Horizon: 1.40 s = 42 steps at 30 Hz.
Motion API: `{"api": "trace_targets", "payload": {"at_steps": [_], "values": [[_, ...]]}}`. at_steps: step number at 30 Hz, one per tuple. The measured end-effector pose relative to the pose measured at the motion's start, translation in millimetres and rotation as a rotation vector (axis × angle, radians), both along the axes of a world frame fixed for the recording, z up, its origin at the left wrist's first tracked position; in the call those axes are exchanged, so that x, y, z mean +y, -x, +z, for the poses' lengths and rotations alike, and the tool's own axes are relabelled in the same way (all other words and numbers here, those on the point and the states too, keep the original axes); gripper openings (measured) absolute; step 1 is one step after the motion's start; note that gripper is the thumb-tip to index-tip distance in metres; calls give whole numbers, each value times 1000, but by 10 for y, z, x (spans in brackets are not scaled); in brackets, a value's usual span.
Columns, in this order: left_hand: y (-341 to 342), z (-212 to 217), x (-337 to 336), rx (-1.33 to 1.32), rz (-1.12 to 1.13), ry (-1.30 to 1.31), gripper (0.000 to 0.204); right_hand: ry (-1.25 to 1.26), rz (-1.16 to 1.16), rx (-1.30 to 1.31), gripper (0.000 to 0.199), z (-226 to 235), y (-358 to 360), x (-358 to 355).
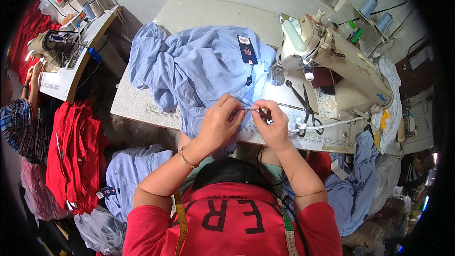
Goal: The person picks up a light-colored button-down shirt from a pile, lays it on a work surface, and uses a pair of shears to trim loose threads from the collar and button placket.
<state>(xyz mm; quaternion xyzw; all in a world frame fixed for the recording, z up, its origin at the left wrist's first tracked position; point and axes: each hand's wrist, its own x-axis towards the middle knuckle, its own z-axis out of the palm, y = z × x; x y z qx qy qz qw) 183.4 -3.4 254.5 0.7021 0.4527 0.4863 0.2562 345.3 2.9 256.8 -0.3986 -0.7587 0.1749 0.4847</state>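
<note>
A light blue garment (199, 61) lies bunched over the sewing table. A dark blue hang tag (247, 50) rests on it, with a small dark label (249, 81) below. At the table's front edge my left hand (222, 121) pinches the garment's edge between thumb and fingers. My right hand (273, 125) meets it there, its fingertips closed on the same edge. A small dark tool (266, 115) sits in the right palm, mostly hidden; its kind cannot be made out. Black scissors (306, 108) lie just right of that hand.
A sewing machine (332, 52) stands at the right, with blue thread cones (368, 5) behind. Folded red cloth (76, 156) and more blue garments (135, 170) hang low on the left. Another blue garment (353, 189) is at lower right. A co-worker's hand (34, 72) works at another machine, far left.
</note>
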Motion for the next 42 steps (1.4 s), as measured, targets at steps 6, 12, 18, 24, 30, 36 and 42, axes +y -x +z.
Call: {"api": "trace_targets", "payload": {"at_steps": [6,12,18,24,30,36,42], "values": [[-91,-89,-45,-27,73,-47,13,-237,-22,-124,24,-58,-22,18],[-71,-123,17,-226,-86,105,11,-229,-6,-71,22,-75,7,43],[37,-213,116,-400,-237,279,12,-162,108,-52,16,-82,-19,35],[78,-236,142,-415,-272,302,10,665,149,341,15,125,-47,83],[8,-172,87,-530,-240,317,9,1021,319,351,20,173,-115,207],[59,-200,104,-225,-142,101,10,952,337,330,19,180,-96,194],[58,-197,104,-222,-150,96,10,912,367,333,21,131,-96,216]]}}
